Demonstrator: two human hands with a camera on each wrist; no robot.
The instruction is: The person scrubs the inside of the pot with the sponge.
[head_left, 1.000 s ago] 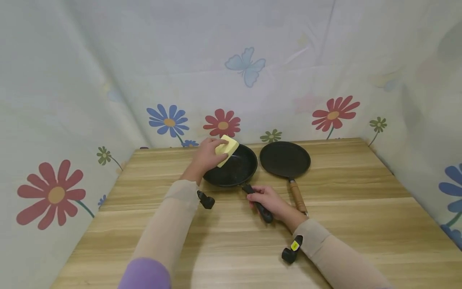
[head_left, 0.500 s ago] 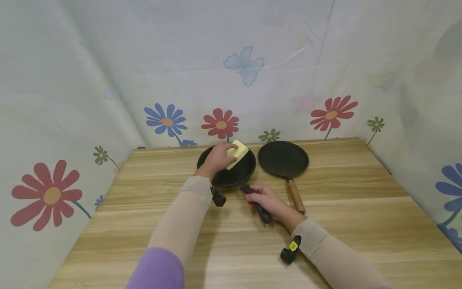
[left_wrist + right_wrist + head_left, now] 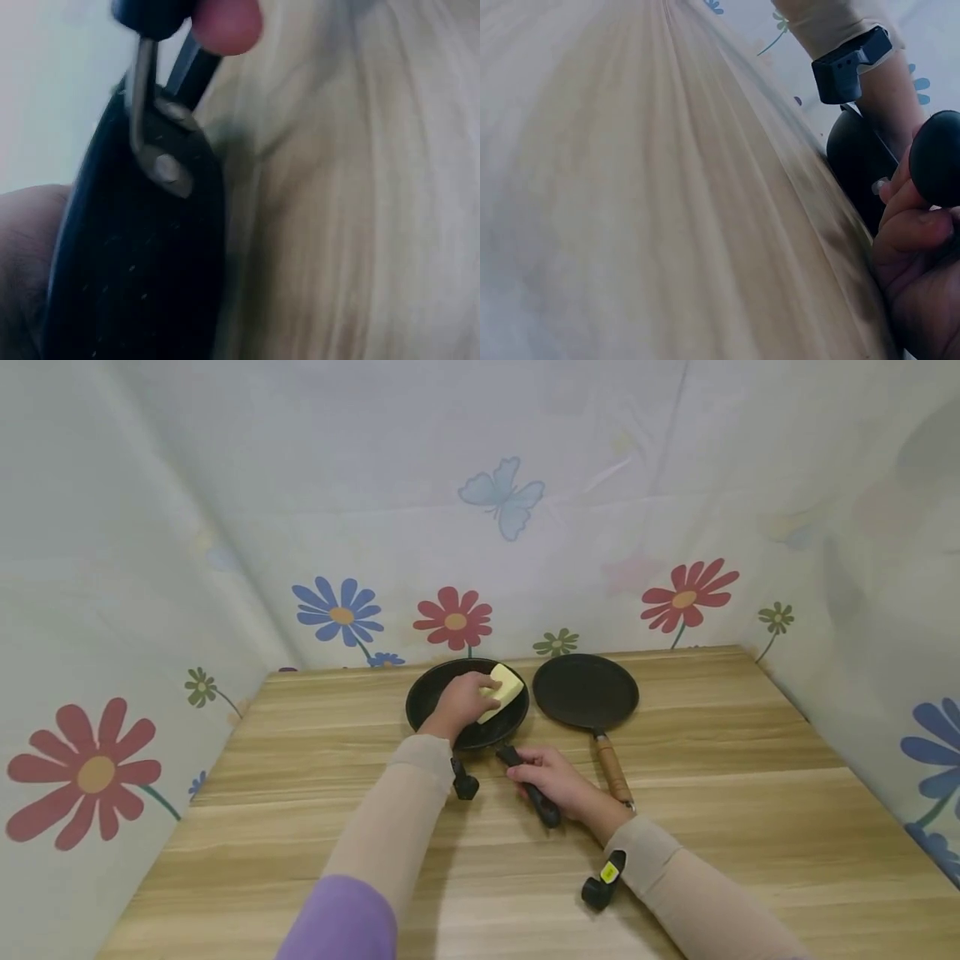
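A black frying pan is at the back middle of the table in the head view. Inside its rim, at the right, my left hand holds a pale yellow sponge between thumb and fingers. My right hand grips the pan's black handle, which points toward me and slightly right. The left wrist view catches the pan's dark outer side and the riveted bracket of its handle. In the right wrist view, the right hand's fingers curl round the handle's rounded end.
Just right of the pan lies a flat black griddle pan with a wooden handle pointing toward me, close to my right hand. Behind the wooden table hangs a pale flowered curtain, which also runs along both sides.
My left hand has moved the sponge rightward and slightly down, from the pan's upper middle to its right inner side. The right hand keeps its hold on the handle.
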